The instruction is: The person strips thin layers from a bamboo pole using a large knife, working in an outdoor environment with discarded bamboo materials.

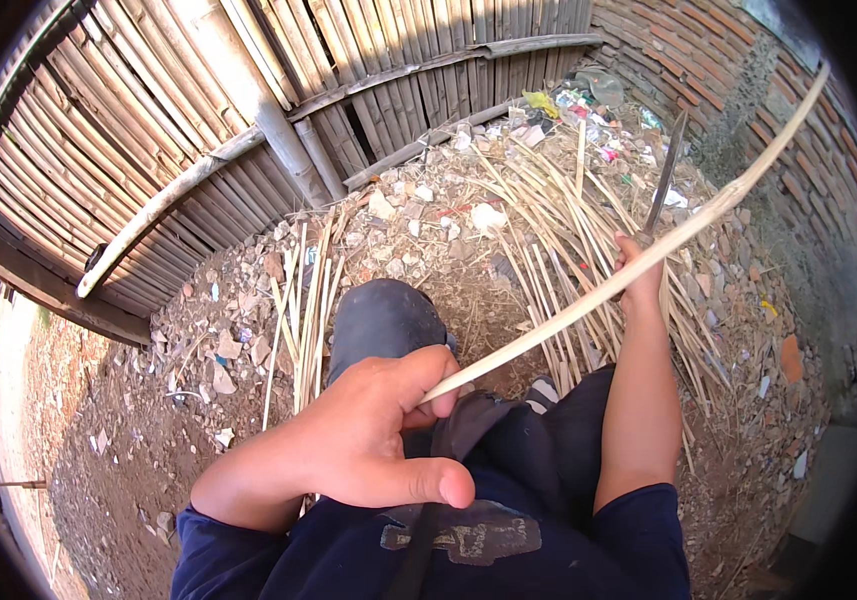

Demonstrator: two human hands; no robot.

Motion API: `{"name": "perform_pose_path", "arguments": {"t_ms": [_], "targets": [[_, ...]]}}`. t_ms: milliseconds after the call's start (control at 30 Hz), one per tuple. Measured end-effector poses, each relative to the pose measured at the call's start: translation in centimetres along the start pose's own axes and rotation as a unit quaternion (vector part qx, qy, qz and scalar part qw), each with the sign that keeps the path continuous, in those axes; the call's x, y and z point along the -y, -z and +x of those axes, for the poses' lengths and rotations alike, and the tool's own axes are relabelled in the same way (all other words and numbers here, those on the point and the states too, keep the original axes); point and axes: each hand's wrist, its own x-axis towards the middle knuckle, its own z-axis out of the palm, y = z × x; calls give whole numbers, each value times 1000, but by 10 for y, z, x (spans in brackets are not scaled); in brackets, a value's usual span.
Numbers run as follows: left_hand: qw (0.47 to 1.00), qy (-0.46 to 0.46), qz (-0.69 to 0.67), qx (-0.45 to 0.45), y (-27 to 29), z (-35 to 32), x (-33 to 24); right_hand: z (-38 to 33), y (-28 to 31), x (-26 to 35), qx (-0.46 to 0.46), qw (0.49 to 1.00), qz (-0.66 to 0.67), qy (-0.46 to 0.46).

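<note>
My left hand (358,430) is closed round the near end of a long, pale bamboo strip (588,300), its thumb stretched out away from the strip. From there the strip slants up to the far right, bowing slightly and passing in front of my right wrist. My right hand (640,275) is wrapped round the handle of a long knife (668,175), whose dark blade points up and away from me. Whether the right hand also touches the strip, I cannot tell. Part of the knife's handle is hidden by the fingers.
Many split strips (568,230) lie in a loose pile beyond my right hand. A smaller bundle (303,310) lies left of my knee. Stony ground (388,240) carries litter. A bamboo fence (278,110) stands at the back left, a brick wall (688,50) at the right.
</note>
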Motion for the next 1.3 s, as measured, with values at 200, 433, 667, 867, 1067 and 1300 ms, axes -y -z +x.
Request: {"name": "perform_pose_path", "arguments": {"t_ms": [200,433,667,867,1067,1300], "targets": [[997,-38,4,74,-20,13,-7,-1,-2,6,34,999,23,-2],[994,-86,32,60,-24,19,-9,1,-8,-1,34,999,-28,4],[994,-40,28,95,-21,19,-9,0,-12,-5,45,997,-53,28],[991,-54,14,119,-15,19,3,-1,-16,-7,49,997,-61,22],[994,-48,28,89,-16,19,-6,-1,-17,-9,45,996,-69,20],[998,51,26,-41,-12,11,24,4,-9,-7,19,996,-74,41]]}}
